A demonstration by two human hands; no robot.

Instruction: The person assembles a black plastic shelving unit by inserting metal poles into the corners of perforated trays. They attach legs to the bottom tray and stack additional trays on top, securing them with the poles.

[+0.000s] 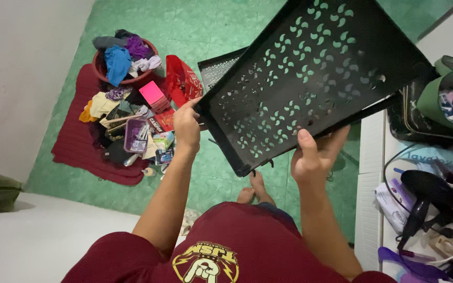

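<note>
- Nearest the camera, the person's dark red shirt [237, 246] fills the bottom of the view, with both forearms reaching up and forward from it.
- The right hand [313, 154] is raised at chest height, thumb pressed flat on the inner face of a black perforated tray [310, 78], fingers wrapped behind its lower rim.
- The left hand [186, 126] clasps the tray's left corner, fingers curled over the edge, wrist straight and elbow bent.
- The tray hangs in the air between the hands, tilted steeply so its open side faces the camera, its far end rising toward the top right.
- It looks like rigid moulded plastic: probably light for its size, stiff, not fragile. The smooth rim could slip, so opposite edges or corners seem the surest places to grip.
- Below, bare feet [252, 191] stand on a green tiled floor [205, 26].
- To the right, a black hair dryer [425, 196] lies on a white surface.
- Farther off, a red rug [79, 147] carries scattered small items and a red basin of clothes [124, 55].
</note>
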